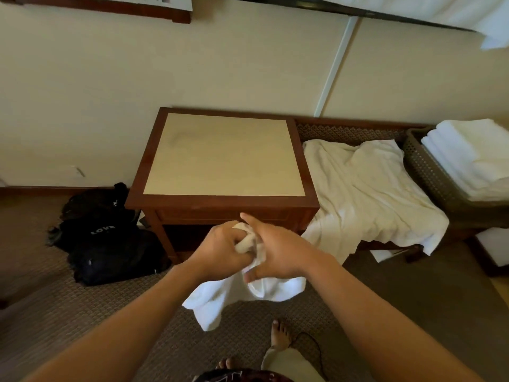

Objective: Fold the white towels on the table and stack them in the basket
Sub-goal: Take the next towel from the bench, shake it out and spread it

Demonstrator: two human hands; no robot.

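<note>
White hand towel (pixel 242 293) hangs bunched before the wooden side table (pixel 223 154), gripped by left hand (pixel 220 244) and right hand (pixel 275 249); fingertips hidden. Basket (pixel 429 172) cut off right; patterned carpet (pixel 82 296).

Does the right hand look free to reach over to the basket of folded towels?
Probably not yet: the right hand and left hand both grip a towel. Nothing blocks the way to the basket.

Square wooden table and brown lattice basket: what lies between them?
Head view: a rumpled white towel spread over the low bench, between the table and the basket.
</note>
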